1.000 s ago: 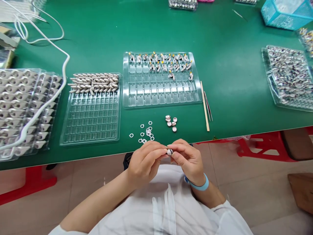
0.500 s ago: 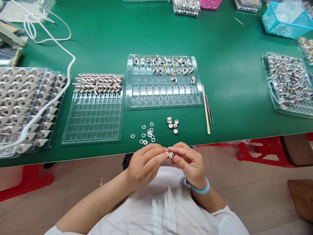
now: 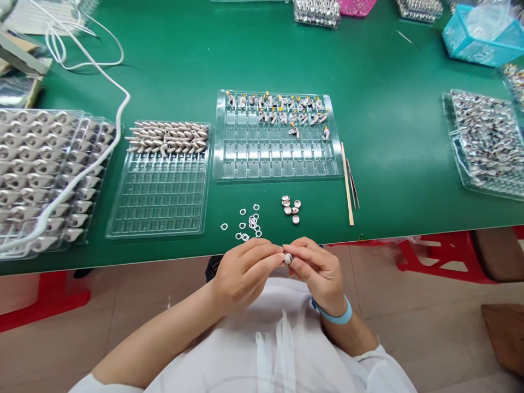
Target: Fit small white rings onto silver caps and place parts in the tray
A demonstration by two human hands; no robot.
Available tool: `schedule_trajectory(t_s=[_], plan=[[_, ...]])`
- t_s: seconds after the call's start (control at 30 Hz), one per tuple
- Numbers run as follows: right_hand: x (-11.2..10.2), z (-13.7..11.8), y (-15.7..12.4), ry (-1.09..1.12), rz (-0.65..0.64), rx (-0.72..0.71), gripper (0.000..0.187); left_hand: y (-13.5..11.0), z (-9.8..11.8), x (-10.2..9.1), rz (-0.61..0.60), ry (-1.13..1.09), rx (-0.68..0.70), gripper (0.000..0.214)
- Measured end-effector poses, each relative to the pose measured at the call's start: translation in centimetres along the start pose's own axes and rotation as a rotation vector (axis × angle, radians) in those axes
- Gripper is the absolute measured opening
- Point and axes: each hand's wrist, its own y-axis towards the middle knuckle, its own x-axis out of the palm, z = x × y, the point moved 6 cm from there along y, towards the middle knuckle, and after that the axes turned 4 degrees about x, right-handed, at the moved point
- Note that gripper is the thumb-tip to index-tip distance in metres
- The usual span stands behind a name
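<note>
Where the near edge of the green tabletop (image 3: 380, 136) runs in front of the person, a small rounded white-and-dark piece (image 3: 289, 258) is held in the air, just short of that edge. The left hand (image 3: 245, 275) pinches it from the left, its back turned up, fingers stretched close together and the thumb mostly hidden beneath. The right hand (image 3: 319, 273) pinches it from the right between thumb and curled fingers, so the two sets of fingertips nearly meet. Both elbows are bent, the forearms slanting inward, and a light-blue wristband (image 3: 335, 314) circles the right wrist.

On the tabletop by the near edge, loose white rings (image 3: 252, 221) lie just beyond the left hand, with small metallic cups (image 3: 295, 219) to their right. Further from that edge sits a clear tray (image 3: 270, 176), yellow-tipped parts (image 3: 282, 115) filling mainly its far rows. Beside its right edge lie a wooden stick (image 3: 347, 185) and tweezers (image 3: 353, 185); beside its left edge is another tray (image 3: 158, 234), pointed beige pieces (image 3: 167, 136) along its far edge.
</note>
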Motion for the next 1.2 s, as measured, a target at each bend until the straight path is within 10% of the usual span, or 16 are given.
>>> schedule_trajectory(t_s=[1.2], plan=[[-0.2,-1.5,-0.2,-0.296,0.080,-0.209,0.036,-0.2,0.2,-0.1,0.043,-0.037,-0.065,0.028]])
